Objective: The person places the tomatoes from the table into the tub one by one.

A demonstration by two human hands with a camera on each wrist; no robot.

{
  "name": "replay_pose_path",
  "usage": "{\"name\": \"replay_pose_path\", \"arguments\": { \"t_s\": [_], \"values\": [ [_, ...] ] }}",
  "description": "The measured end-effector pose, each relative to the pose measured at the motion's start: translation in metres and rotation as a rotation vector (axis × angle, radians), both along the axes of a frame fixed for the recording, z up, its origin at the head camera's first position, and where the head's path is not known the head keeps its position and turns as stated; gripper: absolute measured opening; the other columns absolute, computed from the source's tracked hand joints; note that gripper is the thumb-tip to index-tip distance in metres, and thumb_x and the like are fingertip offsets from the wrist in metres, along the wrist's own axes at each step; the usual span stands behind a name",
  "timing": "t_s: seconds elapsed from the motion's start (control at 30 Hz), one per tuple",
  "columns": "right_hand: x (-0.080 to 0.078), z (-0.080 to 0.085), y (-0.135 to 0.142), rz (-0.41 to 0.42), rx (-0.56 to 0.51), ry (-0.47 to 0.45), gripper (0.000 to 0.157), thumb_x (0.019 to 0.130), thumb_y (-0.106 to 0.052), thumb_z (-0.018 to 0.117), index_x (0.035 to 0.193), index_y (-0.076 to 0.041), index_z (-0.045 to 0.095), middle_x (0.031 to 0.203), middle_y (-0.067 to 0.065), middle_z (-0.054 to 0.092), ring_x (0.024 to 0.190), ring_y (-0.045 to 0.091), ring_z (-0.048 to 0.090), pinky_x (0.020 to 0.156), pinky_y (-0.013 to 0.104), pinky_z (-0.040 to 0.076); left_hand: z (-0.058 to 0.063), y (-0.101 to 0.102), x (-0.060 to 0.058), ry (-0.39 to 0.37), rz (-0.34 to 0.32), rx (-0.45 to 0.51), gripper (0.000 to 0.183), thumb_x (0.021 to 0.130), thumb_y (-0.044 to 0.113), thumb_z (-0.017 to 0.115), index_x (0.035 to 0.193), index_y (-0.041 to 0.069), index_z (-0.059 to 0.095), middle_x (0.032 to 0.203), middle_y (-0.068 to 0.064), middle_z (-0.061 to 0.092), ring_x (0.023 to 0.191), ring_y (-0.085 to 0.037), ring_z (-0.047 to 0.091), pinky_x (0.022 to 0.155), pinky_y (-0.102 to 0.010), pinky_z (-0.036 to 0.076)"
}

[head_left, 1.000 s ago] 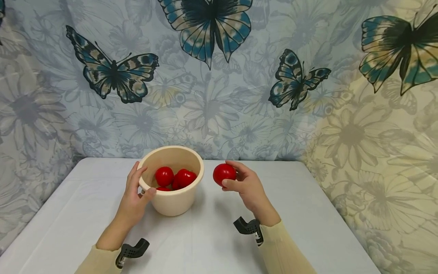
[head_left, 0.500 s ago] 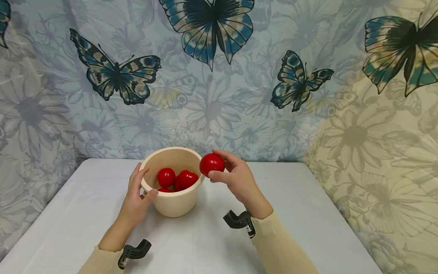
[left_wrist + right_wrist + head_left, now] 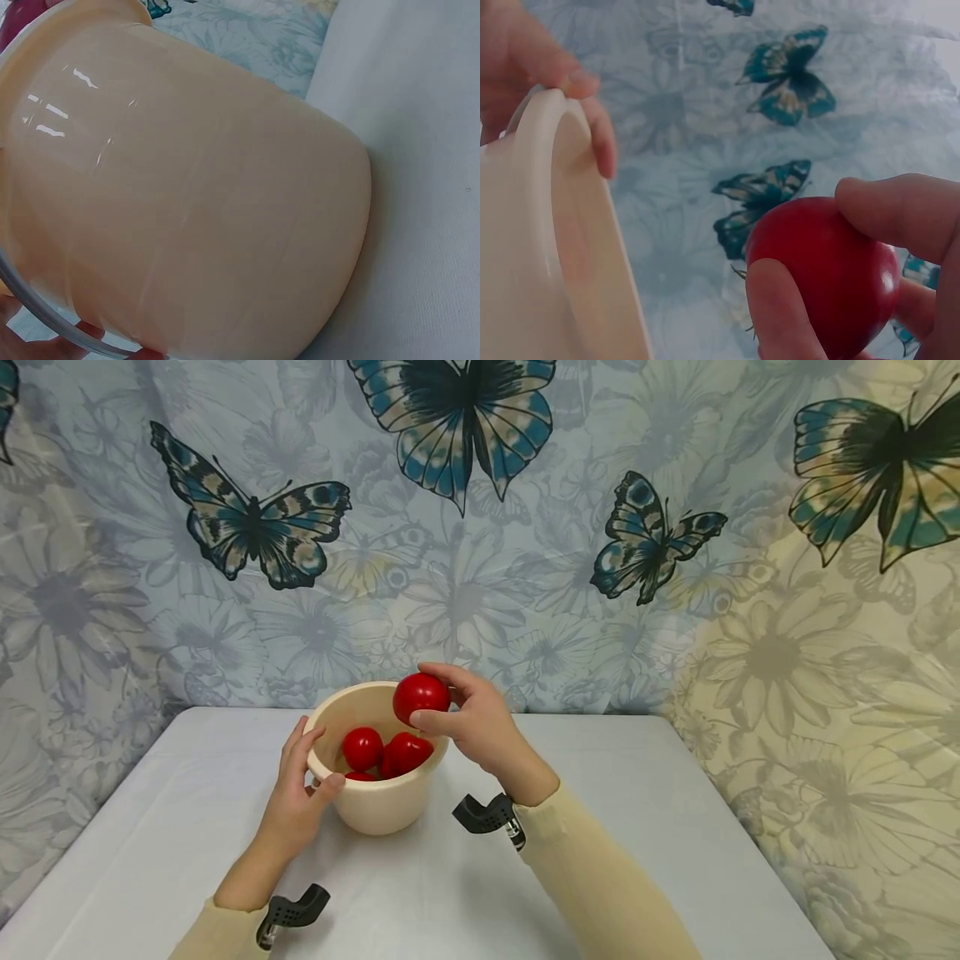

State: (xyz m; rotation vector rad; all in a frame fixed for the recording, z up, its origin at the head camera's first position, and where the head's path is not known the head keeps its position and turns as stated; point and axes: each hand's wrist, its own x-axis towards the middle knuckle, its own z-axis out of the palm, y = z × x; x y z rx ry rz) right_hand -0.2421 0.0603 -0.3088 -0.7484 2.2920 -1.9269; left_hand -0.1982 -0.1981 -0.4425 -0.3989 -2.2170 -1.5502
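A cream plastic bucket (image 3: 381, 810) stands on the table with several red tomatoes (image 3: 362, 748) inside. My left hand (image 3: 292, 806) grips the left side of its rim, thumb in front and fingers over the edge. Between thumb and fingertips, my right hand (image 3: 483, 731) pinches another red tomato (image 3: 418, 695), which overlaps the bucket's far right rim in the head view. Thin green stem leaves show beside this tomato in the right wrist view. A grey curved handle (image 3: 56, 321) hangs at the bucket's side in the left wrist view, with left fingers behind it.
The table (image 3: 622, 860) wears a smooth white cover. A butterfly-and-flower cloth (image 3: 525, 593) rises behind its far edge. Black camera mounts sit on the left wrist (image 3: 294, 910) and right wrist (image 3: 487, 816).
My right hand has carried its tomato leftward and up, from beside the bucket to over its right rim. The left hand keeps its grip on the bucket.
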Motion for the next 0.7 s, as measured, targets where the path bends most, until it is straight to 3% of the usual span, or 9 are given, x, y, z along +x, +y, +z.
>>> {"name": "replay_pose_path", "arguments": {
  "t_s": [0.27, 0.7],
  "values": [
    [-0.001, 0.001, -0.017, 0.007, 0.095, 0.043, 0.057, 0.084, -0.019, 0.077, 0.138, -0.023, 0.06, 0.122, -0.004, 0.063, 0.106, 0.02, 0.061, 0.079, 0.036, 0.055, 0.0, -0.001, 0.001, -0.017, 0.003, -0.011, 0.069, 0.095, 0.02, 0.062, 0.155, 0.01, 0.03, 0.164, -0.008, 0.002, 0.139, -0.049, 0.028, 0.082, -0.019, 0.047],
    [0.0, 0.0, -0.038, 0.01, 0.195, -0.003, 0.056, 0.084, -0.016, 0.077, 0.135, -0.032, 0.062, 0.115, -0.008, 0.065, 0.102, 0.017, 0.062, 0.078, 0.037, 0.055, -0.001, -0.003, -0.001, -0.026, -0.001, -0.021, 0.069, 0.095, 0.022, 0.062, 0.155, 0.012, 0.029, 0.165, -0.007, 0.003, 0.138, -0.048, 0.029, 0.08, -0.022, 0.049]
  ]
}}
